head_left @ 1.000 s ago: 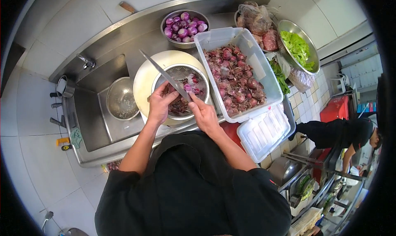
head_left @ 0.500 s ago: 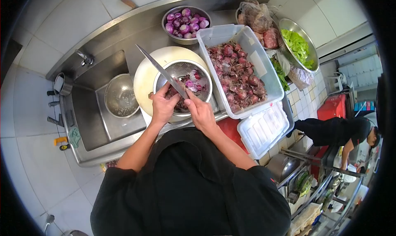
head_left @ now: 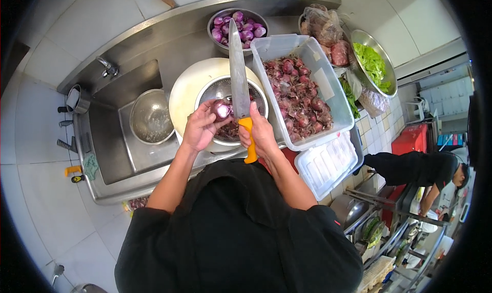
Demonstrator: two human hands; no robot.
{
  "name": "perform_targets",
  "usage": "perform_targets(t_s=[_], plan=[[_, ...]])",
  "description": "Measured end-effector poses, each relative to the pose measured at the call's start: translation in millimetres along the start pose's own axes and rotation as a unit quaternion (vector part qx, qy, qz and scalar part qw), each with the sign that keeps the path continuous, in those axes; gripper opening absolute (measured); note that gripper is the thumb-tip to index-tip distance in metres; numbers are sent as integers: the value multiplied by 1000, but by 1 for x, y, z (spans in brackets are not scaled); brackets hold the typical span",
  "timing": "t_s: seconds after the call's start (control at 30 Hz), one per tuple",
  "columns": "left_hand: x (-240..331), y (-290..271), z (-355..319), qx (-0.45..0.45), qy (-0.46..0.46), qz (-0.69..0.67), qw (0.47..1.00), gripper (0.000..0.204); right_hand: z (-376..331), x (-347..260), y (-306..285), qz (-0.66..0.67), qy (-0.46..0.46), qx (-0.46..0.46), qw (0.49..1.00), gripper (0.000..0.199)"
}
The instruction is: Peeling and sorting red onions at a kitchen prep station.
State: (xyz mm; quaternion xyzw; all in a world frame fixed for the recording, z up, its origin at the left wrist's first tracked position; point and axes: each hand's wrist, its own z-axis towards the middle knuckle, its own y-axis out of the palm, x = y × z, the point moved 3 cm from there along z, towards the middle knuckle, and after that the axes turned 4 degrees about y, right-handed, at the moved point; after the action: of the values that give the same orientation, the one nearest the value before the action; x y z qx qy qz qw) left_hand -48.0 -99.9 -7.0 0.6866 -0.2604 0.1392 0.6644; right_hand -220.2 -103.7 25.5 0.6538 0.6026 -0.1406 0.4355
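Pinched in the fingers of my left hand (head_left: 201,128) is a red onion (head_left: 222,109), its pale cut end showing. My right hand (head_left: 260,133) grips the yellow handle of a large knife (head_left: 238,72), whose broad blade points away from me, close beside the onion. Beneath both hands a perforated metal colander (head_left: 201,96) holds onion skins and scraps, partly hidden by my hands. It rests on a round, cream-coloured cutting board (head_left: 180,88). To the right, a clear plastic bin (head_left: 340,106) is filled with unpeeled red onions (head_left: 302,96).
Peeled onions fill a metal bowl (head_left: 211,38) at the back. At left, a sink (head_left: 110,154) holds another metal bowl (head_left: 151,116). Lettuce sits in a bowl (head_left: 393,80) beside bagged food (head_left: 323,24). A white lid (head_left: 328,165) lies before the bin. Another person (head_left: 415,172) bends at far right.
The knife has swung from slanting left across the colander to pointing straight away, its yellow handle now visible. My hands have moved apart slightly, and the onion now shows in my left fingers.
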Motion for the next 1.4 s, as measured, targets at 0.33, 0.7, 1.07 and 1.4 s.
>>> perform_targets(t_s=[0.33, 0.7, 1.07, 1.4], plan=[[-1, -8, 4, 133, 9, 277, 951, 44, 4, -2, -3, -16, 21, 10, 1000, 61], [1, -30, -16, 29, -13, 123, 992, 44, 25, 4, -11, 43, 69, -3, 997, 64], [8, -25, -15, 41, 9, -12, 999, 51, 26, 4, -18, -105, 58, 47, 992, 58], [12, -1, 2, 100, 70, 381, 916, 62, -12, 0, 3, -215, -118, -38, 969, 61]])
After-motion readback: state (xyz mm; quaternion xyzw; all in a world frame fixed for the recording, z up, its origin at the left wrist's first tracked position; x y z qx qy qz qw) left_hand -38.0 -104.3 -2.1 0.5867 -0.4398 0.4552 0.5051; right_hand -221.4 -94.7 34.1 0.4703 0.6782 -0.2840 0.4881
